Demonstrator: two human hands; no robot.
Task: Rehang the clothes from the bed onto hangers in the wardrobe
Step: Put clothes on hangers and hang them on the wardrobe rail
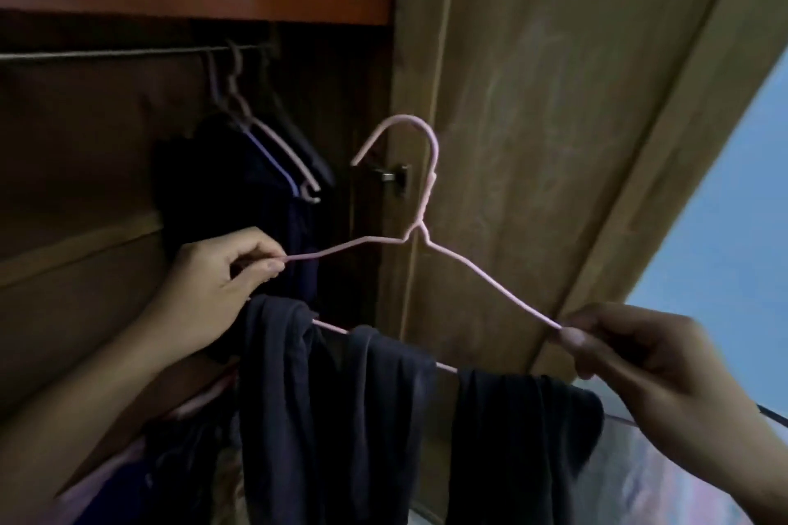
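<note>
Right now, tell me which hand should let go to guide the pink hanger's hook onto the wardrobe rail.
Probably the left hand. It pinches the pink hanger on the side nearer the rail, inside the wardrobe. The right hand holds the outer end by the door and can carry the dark garment.

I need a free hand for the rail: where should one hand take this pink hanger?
Pinch the twisted neck of the pink hanger, just under the hook, coming from the front. It sits centred above the draped dark garment, so the load should hang level.
</note>
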